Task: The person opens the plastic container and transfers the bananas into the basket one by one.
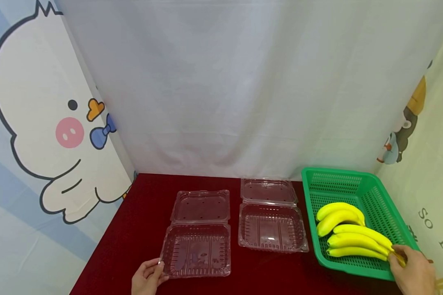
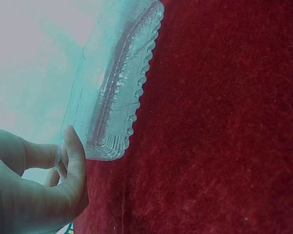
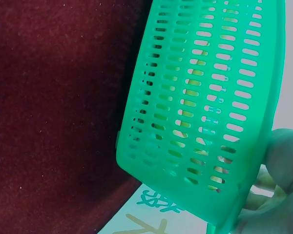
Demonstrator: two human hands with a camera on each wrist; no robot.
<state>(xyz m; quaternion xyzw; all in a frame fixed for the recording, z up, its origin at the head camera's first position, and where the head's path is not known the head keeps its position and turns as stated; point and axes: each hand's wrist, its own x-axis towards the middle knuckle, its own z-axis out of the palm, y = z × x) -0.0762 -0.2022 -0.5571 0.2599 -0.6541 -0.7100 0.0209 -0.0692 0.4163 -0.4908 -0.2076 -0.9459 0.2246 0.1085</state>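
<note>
My left hand (image 1: 147, 277) pinches the near left corner of an open clear plastic clamshell container (image 1: 197, 250). The left wrist view shows thumb and fingers on either side of the rim of that container (image 2: 112, 97). At the right, my right hand (image 1: 411, 266) holds the stem end of a front bunch of bananas (image 1: 359, 241) inside a green plastic basket (image 1: 395, 213). Another bunch of bananas (image 1: 339, 217) lies behind it. In the right wrist view, the basket wall (image 3: 195, 97) hides most of the bananas and part of the hand (image 3: 278, 190).
A second open clamshell container (image 1: 273, 229) lies between the first container and the basket, its lid folded back. Everything stands on a dark red cloth-covered table (image 1: 114, 254). A white curtain (image 1: 221, 90) hangs behind, with printed cloths at both sides.
</note>
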